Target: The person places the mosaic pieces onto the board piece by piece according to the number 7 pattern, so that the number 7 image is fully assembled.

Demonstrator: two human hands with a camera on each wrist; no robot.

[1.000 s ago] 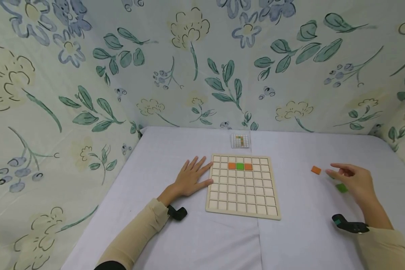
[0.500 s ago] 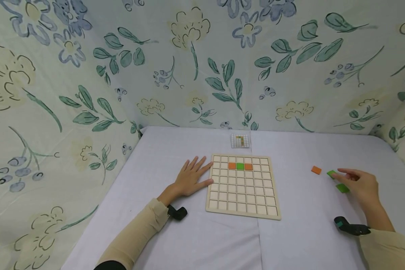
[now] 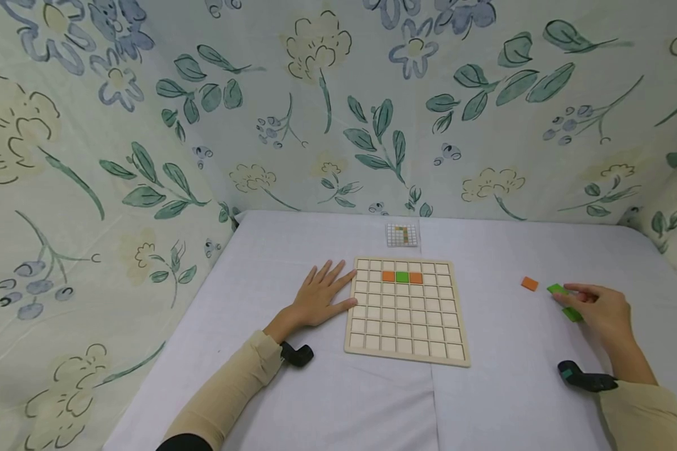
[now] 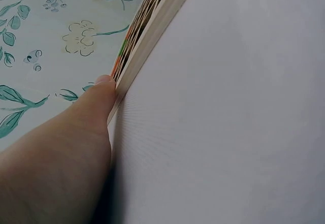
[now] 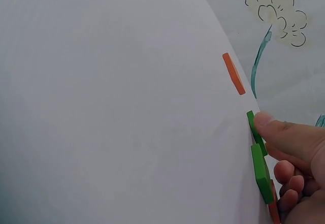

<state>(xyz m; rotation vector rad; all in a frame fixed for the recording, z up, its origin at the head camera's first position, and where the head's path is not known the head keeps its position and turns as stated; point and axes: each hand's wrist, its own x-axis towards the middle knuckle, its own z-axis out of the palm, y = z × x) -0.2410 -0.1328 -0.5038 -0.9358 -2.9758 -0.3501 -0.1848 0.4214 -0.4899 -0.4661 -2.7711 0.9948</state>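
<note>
My left hand point(image 3: 318, 300) lies with fingers spread on the tablecloth, thumb and index fingertips at the left edge of a wooden grid board point(image 3: 403, 359). In the left wrist view, the thumb point(image 4: 96, 102) touches the board's side point(image 4: 152, 36). One row of the board holds an orange tile point(image 3: 388, 277), a green tile point(image 3: 402, 277) and another orange tile point(image 3: 415, 278). At the right, my right hand point(image 3: 603, 310) pinches a green square tile point(image 5: 252, 125) between thumb and index finger, other fingers curled. A second green tile point(image 5: 261, 173) lies nearer, just under the hand.
A loose orange tile point(image 3: 530, 284) lies left of the right hand. Another orange piece point(image 5: 274, 201) shows partly behind the nearer green tile. Behind the board is a small printed grid card point(image 3: 402, 235). A floral curtain point(image 3: 327, 125) hangs along the table's back and left.
My right hand drew back slightly to the right, uncovering the far green tile, then its thumb and index finger came onto that tile. The left hand and the board stayed put.
</note>
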